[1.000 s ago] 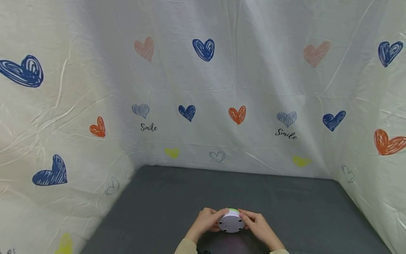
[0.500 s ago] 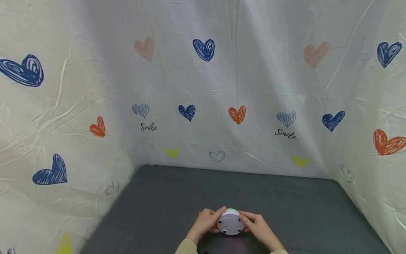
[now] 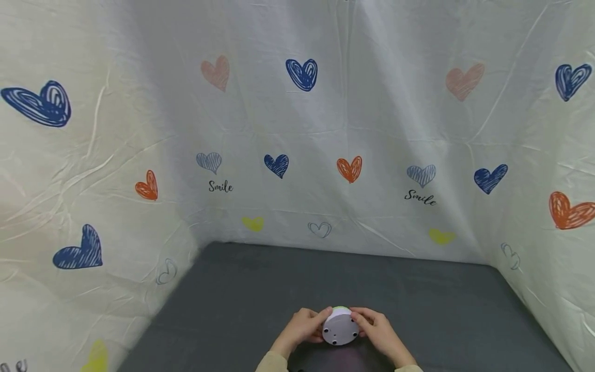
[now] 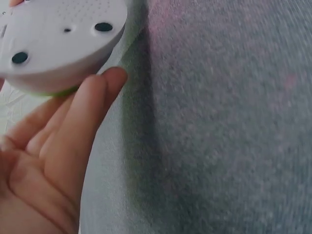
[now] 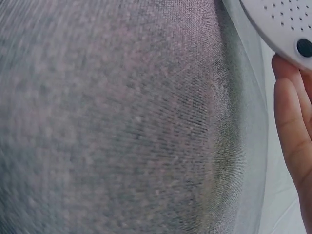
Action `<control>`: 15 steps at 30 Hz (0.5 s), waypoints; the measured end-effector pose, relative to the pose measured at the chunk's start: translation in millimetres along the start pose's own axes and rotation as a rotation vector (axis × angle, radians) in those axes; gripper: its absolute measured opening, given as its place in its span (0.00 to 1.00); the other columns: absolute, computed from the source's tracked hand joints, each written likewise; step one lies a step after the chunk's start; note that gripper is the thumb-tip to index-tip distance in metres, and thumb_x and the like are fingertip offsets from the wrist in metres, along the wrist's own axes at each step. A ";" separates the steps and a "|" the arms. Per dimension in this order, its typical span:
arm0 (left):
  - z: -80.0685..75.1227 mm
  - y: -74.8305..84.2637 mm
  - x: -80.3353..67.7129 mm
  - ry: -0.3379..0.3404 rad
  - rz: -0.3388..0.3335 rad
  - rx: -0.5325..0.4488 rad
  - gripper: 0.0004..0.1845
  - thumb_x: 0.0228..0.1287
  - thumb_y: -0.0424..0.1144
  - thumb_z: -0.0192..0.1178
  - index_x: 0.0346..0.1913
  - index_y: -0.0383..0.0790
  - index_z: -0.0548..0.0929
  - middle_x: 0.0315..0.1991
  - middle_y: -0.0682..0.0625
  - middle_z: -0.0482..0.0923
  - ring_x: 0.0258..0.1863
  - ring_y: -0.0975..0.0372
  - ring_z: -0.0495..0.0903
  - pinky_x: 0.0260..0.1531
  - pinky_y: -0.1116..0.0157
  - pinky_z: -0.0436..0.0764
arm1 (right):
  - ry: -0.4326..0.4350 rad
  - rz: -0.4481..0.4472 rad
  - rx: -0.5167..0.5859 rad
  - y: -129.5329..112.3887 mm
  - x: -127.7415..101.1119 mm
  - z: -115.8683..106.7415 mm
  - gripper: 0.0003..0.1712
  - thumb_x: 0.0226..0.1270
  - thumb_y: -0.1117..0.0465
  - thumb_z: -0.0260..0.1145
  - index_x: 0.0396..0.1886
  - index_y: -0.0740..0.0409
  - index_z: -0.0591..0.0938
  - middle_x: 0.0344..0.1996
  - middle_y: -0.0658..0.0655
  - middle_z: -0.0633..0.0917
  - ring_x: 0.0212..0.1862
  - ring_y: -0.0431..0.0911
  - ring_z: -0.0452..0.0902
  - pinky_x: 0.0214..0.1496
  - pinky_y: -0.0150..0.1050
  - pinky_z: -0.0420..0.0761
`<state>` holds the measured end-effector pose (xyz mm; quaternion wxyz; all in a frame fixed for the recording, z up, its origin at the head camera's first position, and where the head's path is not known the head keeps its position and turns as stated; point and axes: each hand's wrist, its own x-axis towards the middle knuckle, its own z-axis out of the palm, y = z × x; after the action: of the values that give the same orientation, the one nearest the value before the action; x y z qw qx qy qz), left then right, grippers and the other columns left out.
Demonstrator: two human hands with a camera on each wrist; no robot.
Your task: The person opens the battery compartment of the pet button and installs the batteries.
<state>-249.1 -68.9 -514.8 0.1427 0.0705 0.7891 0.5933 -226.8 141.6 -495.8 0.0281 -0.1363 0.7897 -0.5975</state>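
A small round white device [image 3: 341, 329] with a green rim is held up between both hands near the front edge of the dark grey table [image 3: 418, 305], its flat underside with black feet turned toward me. My left hand [image 3: 304, 326] grips its left side, fingers curled round the rim. My right hand [image 3: 375, 328] grips the right side the same way. In the left wrist view the device's underside [image 4: 58, 39] shows dark feet and small holes above my fingers [image 4: 78, 131]. The right wrist view catches one corner of the device [image 5: 282, 24] over a finger [image 5: 292, 131].
A white cloth printed with coloured hearts and the word "Smile" [image 3: 297, 155] walls in the table at the back and on both sides. The grey tabletop stretches away behind the hands.
The device has tilted a little and sunk slightly toward me between the hands. The camera view has shifted slightly; the hands stay in the same place.
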 end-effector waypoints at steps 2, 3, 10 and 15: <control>-0.2 -1.5 0.6 -0.046 0.020 -0.018 0.27 0.64 0.53 0.56 0.38 0.26 0.83 0.28 0.43 0.82 0.28 0.58 0.82 0.27 0.62 0.83 | 0.027 0.011 0.011 7.9 2.6 0.5 0.18 0.69 0.61 0.57 0.49 0.74 0.78 0.36 0.61 0.82 0.34 0.46 0.77 0.33 0.40 0.81; -0.4 -2.3 0.9 -0.074 0.030 -0.032 0.26 0.64 0.52 0.57 0.40 0.26 0.83 0.30 0.42 0.82 0.30 0.58 0.82 0.29 0.61 0.83 | 0.042 0.017 0.013 12.8 4.4 0.7 0.18 0.69 0.61 0.58 0.48 0.73 0.78 0.34 0.60 0.82 0.33 0.45 0.77 0.32 0.39 0.81; -4.8 -2.1 3.8 -0.294 0.100 -0.165 0.27 0.63 0.42 0.60 0.61 0.28 0.70 0.45 0.39 0.79 0.44 0.53 0.79 0.41 0.57 0.80 | 0.115 0.034 -0.023 34.6 14.1 3.8 0.19 0.66 0.54 0.61 0.44 0.67 0.81 0.34 0.55 0.83 0.33 0.41 0.76 0.32 0.32 0.77; -6.5 -5.8 3.6 -0.433 0.158 -0.243 0.35 0.61 0.35 0.62 0.68 0.31 0.59 0.46 0.38 0.79 0.46 0.54 0.79 0.44 0.58 0.79 | 0.053 0.015 -0.017 29.5 18.7 7.0 0.20 0.64 0.55 0.63 0.47 0.68 0.79 0.38 0.56 0.83 0.40 0.45 0.78 0.40 0.34 0.78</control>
<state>-254.2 -75.5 -519.2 0.2689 0.2396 0.6553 0.6640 -248.7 137.8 -523.6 0.0103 -0.1147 0.7961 -0.5941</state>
